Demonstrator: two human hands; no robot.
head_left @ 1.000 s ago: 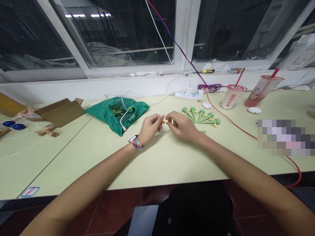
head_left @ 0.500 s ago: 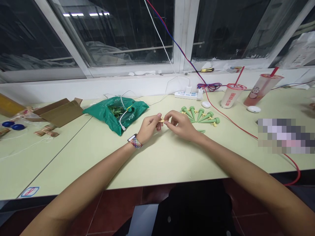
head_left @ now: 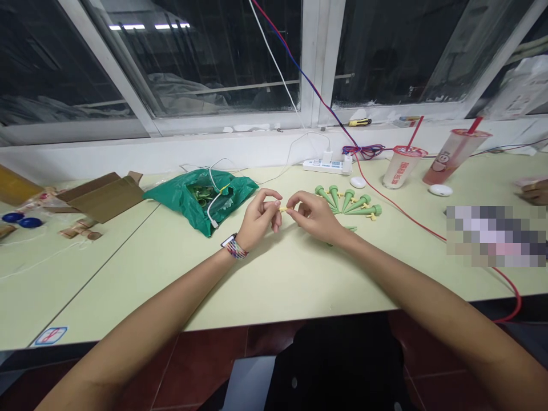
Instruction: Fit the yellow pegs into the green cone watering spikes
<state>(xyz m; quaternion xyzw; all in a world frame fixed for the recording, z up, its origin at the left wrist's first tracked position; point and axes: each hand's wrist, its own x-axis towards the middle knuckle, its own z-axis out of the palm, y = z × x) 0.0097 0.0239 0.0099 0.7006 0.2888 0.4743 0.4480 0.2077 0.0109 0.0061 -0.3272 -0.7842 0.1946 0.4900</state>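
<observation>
Head view: left hand (head_left: pixel 258 220) and right hand (head_left: pixel 314 217) meet mid-worktop (head_left: pixel 274 285), their fingers (head_left: pixel 299 200) pinching one small yellow plastic piece (head_left: pixel 282 209) between them. Five green plastic cone spikes (head_left: pixel 347 201) fan out just beyond the right hand, a sixth spike (head_left: pixel 350 228) lying beside it; two straw cups (head_left: pixel 402 168) stand farther right.

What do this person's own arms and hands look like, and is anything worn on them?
The left forearm and right forearm are bare, with no sleeves or gloves. The left wrist has a multicoloured braided bracelet beside a dark watch. The right hand shows no band or marking, and no cables attach to either arm.
</observation>
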